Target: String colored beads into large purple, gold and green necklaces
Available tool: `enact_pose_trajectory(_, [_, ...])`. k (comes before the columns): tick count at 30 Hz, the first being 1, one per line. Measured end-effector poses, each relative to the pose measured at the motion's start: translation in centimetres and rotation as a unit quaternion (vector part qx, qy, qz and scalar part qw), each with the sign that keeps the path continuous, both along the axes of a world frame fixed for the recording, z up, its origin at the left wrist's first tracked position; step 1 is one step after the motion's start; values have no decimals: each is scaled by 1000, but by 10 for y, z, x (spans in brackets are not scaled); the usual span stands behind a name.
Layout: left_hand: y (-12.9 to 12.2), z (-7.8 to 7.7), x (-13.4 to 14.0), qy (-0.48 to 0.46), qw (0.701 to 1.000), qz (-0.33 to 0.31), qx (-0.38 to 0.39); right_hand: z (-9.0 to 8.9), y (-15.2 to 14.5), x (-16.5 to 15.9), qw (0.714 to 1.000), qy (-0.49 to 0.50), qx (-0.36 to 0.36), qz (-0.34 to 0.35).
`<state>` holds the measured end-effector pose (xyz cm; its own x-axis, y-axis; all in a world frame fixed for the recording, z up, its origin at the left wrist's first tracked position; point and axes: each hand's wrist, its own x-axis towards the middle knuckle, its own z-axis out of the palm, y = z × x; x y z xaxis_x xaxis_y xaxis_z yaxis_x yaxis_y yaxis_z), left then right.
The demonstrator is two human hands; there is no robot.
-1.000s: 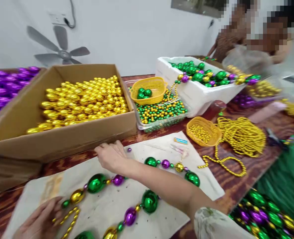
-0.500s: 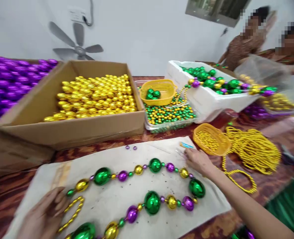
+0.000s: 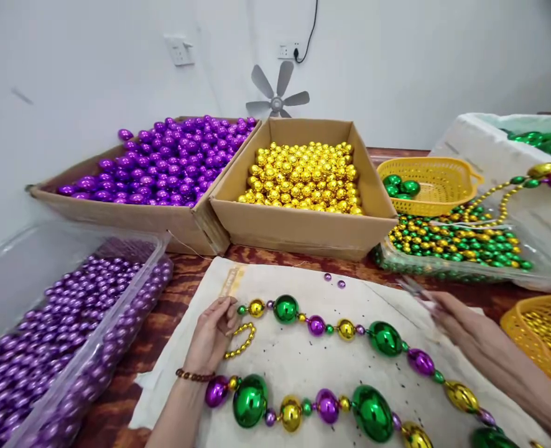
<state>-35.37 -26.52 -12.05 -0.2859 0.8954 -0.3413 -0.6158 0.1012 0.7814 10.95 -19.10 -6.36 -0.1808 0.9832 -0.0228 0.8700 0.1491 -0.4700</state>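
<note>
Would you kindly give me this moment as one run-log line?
left hand: pinching bead garland | right hand: holding blurred metal tool | cloth: under garland | loose purple beads: on cloth

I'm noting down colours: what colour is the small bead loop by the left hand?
Gold; the bead loop by the left hand shows best in the head view.

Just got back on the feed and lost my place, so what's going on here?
A person's left hand pinches the end of a bead strand, beside a small loop of gold beads. The strand lies along a white cloth, with a second row of beads nearer the person. The right hand holds a thin tool, too blurred to name, near the cloth's far edge. Two loose purple beads lie on the cloth.
</note>
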Motion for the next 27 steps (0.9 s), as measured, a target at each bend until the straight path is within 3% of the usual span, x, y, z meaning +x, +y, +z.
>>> enact_pose_trajectory(2, [0,0,0,-7,1000,3,3,17,16,-58,995,40,-50,75])
enact_pose_trajectory(5, [-1,2,0,-18,1000,0,15,31,36,-138,960,111,-137,216])
enact_pose_trajectory(8, [-1,2,1,-26,1000,8,14,28,53,-196,924,162,-170,301])
enact_pose_trajectory(10, [-1,2,2,-28,999,11,9,20,62,-220,915,177,-177,317])
enact_pose_trajectory(17, [-2,3,3,-26,1000,9,12,-10,77,-254,921,176,-206,280])
enact_pose_trajectory(20, [-3,4,3,-29,1000,9,8,-11,81,-261,924,156,-146,318])
enact_pose_trajectory(23, [-3,4,3,-32,999,13,5,-8,90,-271,924,39,-69,374])
enact_pose_trajectory(27, [-2,2,3,-31,999,16,6,-7,97,-287,901,-69,-17,428])
